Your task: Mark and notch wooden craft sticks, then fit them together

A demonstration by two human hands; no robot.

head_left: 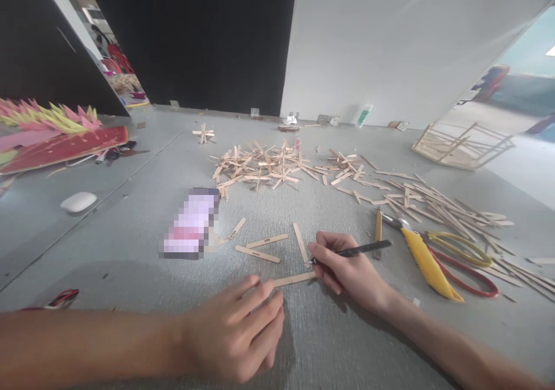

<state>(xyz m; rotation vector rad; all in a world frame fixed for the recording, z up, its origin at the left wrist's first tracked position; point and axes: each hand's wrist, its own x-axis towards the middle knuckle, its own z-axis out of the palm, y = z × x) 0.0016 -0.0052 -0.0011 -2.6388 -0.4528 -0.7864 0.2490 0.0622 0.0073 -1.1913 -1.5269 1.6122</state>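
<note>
Phone (191,225) sits far left, beyond the left hand (236,326). Left hand is palm down, fingers loosely bent, tips at the left end of the near wooden stick (295,279) — can't tell if they press it or pinch it. Two slotted sticks (266,241) (258,254) lie just ahead of those fingertips, nearly side on. Near stick bridges the gap between the hands: off the left fingertips to the right, long axis close to crosswise, right end slightly farther out. Second stick (300,241) points mostly away from the person, its near end by the pen tip. Right hand (347,273) grips the pen (366,248) in a writing hold, lower fingers at the near stick's right end — so both hands are about equally close. Yellow-handled tool (433,268) lies right of that.
</note>
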